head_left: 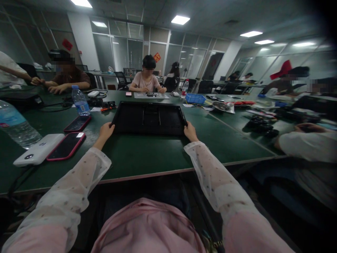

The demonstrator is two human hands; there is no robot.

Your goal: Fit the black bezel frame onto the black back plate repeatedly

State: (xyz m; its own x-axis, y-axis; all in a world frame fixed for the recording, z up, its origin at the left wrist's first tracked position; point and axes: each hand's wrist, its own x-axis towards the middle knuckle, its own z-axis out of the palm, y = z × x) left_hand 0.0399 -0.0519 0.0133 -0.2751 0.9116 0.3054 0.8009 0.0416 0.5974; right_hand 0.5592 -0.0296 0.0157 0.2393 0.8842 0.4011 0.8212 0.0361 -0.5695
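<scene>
tray (149,118) on table (147,154), phones (66,146) left, bottle (80,101) behind

Green table (147,154) bears black tray (149,117), phones (66,146), seemingly bottles (80,101).

Both arms wear sheer white sleeves (79,182) sprinkled with small dark dots, loose and slightly puffed, gathered at the cuffs just behind the bare left hand (106,130) and right hand (190,132). Nearer the shoulders the fabric looks pale pink. A pink garment (147,228) covers the lap below.
</scene>
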